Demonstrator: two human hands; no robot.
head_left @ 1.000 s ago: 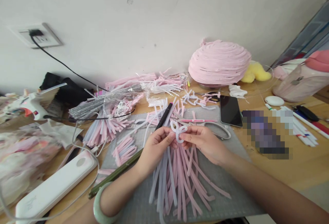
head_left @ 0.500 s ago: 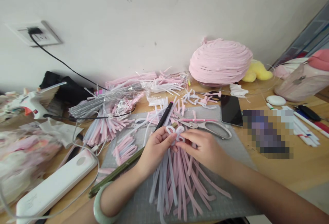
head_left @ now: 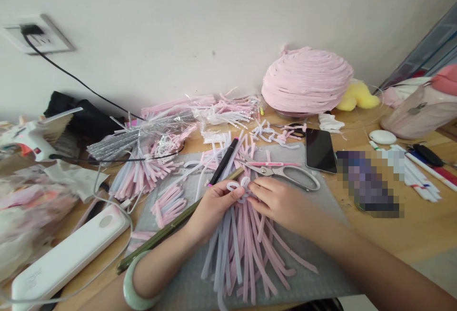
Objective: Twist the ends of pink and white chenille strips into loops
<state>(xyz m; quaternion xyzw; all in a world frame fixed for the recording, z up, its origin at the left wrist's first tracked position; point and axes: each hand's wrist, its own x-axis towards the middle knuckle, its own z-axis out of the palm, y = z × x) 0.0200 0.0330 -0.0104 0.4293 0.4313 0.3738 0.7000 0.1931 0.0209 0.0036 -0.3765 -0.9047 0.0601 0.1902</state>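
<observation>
My left hand pinches a pale lavender pipe cleaner that is bent into small loops. On the other side of the loops, my right hand is closed on the same piece, its fingertips partly hiding it. Below both hands, a spread of pink and lavender pipe cleaners lies on the grey cutting mat. A green stick-like bundle passes under my left forearm. Just beyond my fingers are metal scissors, a pink pen and a black marker.
A white elongated device and a glue gun with cables are on the left. Bagged pipe cleaners lie along the wall. A big pink wound ball stands behind a phone. White pens lie right.
The view has shifted slightly. Both hands stay on the lavender loops, whose shape has turned a little, with the right fingers now drawn closer around it.
</observation>
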